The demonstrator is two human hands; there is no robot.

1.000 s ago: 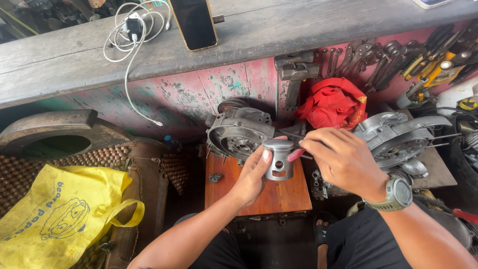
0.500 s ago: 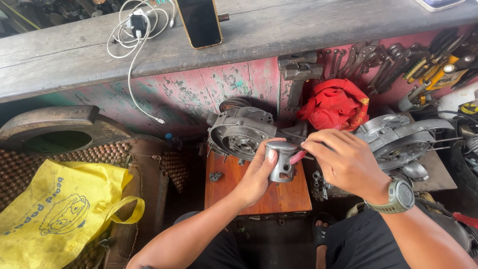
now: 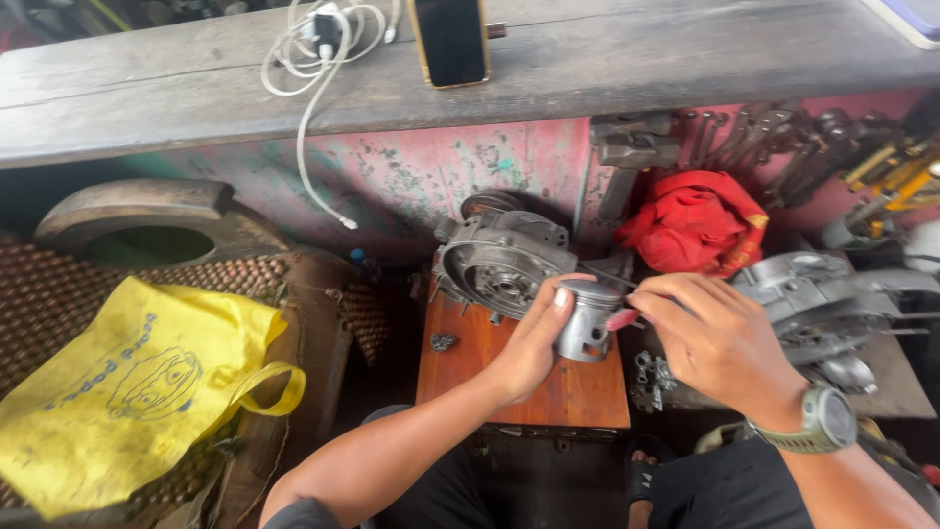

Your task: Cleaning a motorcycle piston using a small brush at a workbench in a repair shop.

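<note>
The piston (image 3: 587, 321) is bare metal, dull grey and smooth. The engine case (image 3: 501, 266) at the back edge of the stool (image 3: 548, 392) is rough cast metal, matt. The stool top is reddish wood with a slight shine. The rag (image 3: 693, 221) is red cloth. The bag (image 3: 127, 392) is yellow, thin and crinkled. The shelf (image 3: 607, 69) is grey, worn wood.

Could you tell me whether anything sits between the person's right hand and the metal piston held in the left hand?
Only a pink-handled tool, held by the right hand, bridges them. The left hand grips the piston directly.
</note>
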